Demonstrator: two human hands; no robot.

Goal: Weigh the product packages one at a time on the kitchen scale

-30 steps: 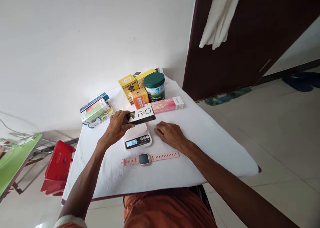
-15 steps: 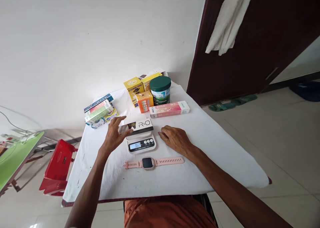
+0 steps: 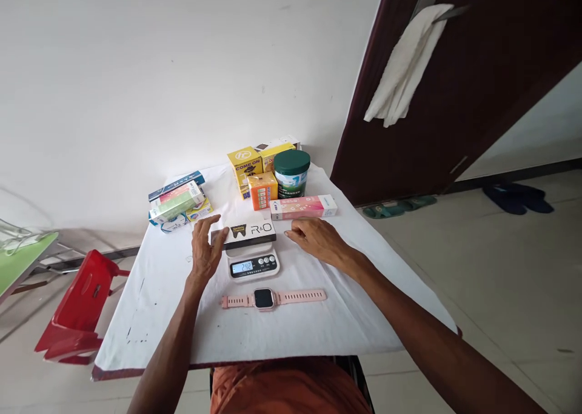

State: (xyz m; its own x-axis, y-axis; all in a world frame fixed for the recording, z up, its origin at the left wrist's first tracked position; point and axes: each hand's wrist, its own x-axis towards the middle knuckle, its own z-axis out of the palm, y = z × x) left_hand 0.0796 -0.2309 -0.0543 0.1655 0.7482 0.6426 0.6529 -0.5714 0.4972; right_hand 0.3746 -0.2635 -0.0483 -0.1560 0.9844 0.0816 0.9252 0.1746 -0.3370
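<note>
A white kitchen scale (image 3: pixel 253 267) stands on the cloth, its lit display showing what looks like 242. Across its platform lies a white and black R&O toothpaste box (image 3: pixel 251 233). My left hand (image 3: pixel 208 247) is at the box's left end with thumb and fingers spread; whether the thumb still touches it I cannot tell. To the right of the scale, my right hand (image 3: pixel 318 239) rests on the cloth, fingers curled in, with no object showing in it. A pink smartwatch (image 3: pixel 264 299) lies stretched out in front of the scale.
Behind are a pink box (image 3: pixel 304 207), a green-lidded tub (image 3: pixel 291 174), an orange box (image 3: pixel 262 191) and a yellow box (image 3: pixel 244 166). Several small boxes (image 3: pixel 177 202) are piled back left. A red chair (image 3: pixel 79 308) stands left of the white-clothed table (image 3: pixel 159 317).
My left hand has drawn back leftward along the toothpaste box, its thumb uncovering more of the front. The scale's reading has dropped from about 362. The camera view has shifted slightly.
</note>
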